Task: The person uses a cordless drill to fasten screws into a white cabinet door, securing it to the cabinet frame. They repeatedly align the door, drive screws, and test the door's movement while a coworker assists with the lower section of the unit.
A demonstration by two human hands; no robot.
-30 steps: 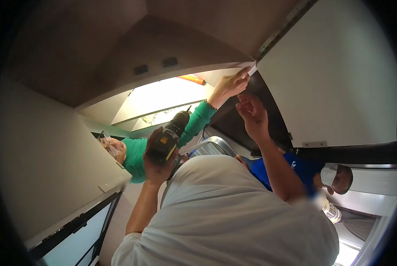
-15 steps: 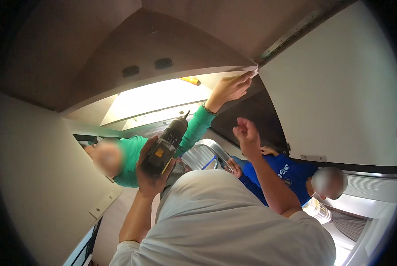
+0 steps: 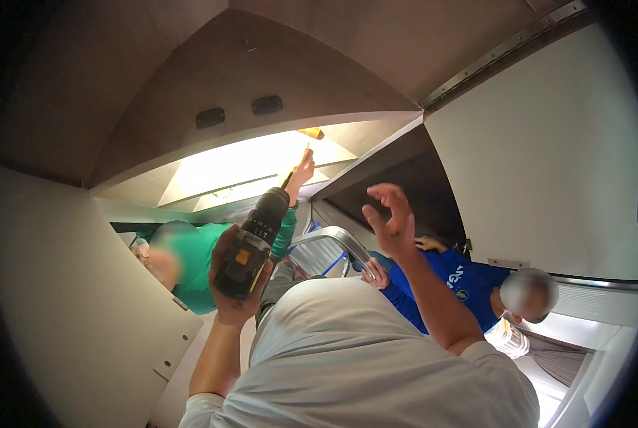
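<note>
My left hand [image 3: 232, 296] grips a black cordless drill [image 3: 245, 255] with a yellow-orange patch. Its long thin bit points up toward the lit opening of an overhead cabinet [image 3: 155, 157]. My right hand [image 3: 396, 222] is raised in mid-air to the right of the drill, its thumb and curved fingers apart and no object visible in them. Just beyond the bit, the hand [image 3: 304, 170] of a co-worker in green reaches up into the opening, its finger close to an orange handle-like thing [image 3: 311, 133] on the ledge.
A metal stepladder [image 3: 344, 235] stands in front of me, with a hand [image 3: 377, 272] of a person in blue [image 3: 443, 289] at its rail. White panels [image 3: 540, 164] flank me. Two dark oval fittings [image 3: 267, 105] sit on the brown panel, and a long hinge [image 3: 504, 53] runs at upper right.
The green-sleeved hand has come down from the cabinet's right corner to beside the orange thing. My drill has shifted slightly left and down. My right hand's thumb and fingers are farther apart.
</note>
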